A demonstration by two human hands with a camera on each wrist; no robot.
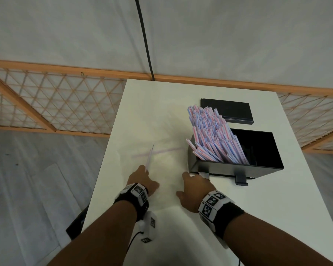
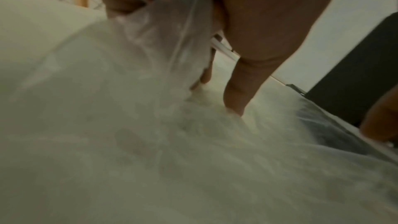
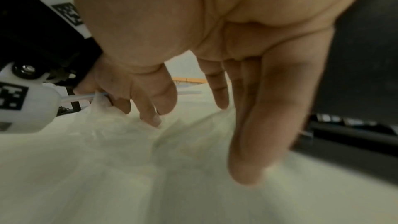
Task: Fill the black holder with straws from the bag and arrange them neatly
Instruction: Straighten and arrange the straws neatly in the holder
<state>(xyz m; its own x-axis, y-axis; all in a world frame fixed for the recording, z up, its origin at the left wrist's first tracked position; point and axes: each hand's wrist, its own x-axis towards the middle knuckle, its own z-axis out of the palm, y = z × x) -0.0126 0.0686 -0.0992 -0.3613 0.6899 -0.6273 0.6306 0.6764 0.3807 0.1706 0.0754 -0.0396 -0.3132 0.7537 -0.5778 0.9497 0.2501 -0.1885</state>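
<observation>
Still, the step in hand looked like fishing the last stray straws out of the clear bag, which lay flat and nearly see-through over the table, just left of the black holder. To do it well, I'd judge: keep the bag pinned w/ one hand, draw each straw out lengthwise so the film doesn't drag along, then drop it into the holder leaning the same way as the rest.

The left hand pinched one straw through or along w/ the plastic; in the left wrist view its fingers were curled round bunched film, thumb pointing down at the table. The right hand was relaxed, fingers straight and slightly spread, tips on the bag right at the holder's near-left corner, holding nothing. A second straw showed faintly as a pink line under the film, crossing the first; can't tell if more remained.

The holder stood at the table's right side, lid off, w/ a dense bunch of straws in red-and-blue striped wrappers leaning toward its far-left corner, ends uneven; its right half was dark and looked empty. A flat black lid lay just behind it. Tidying was prob. not yet done.
</observation>
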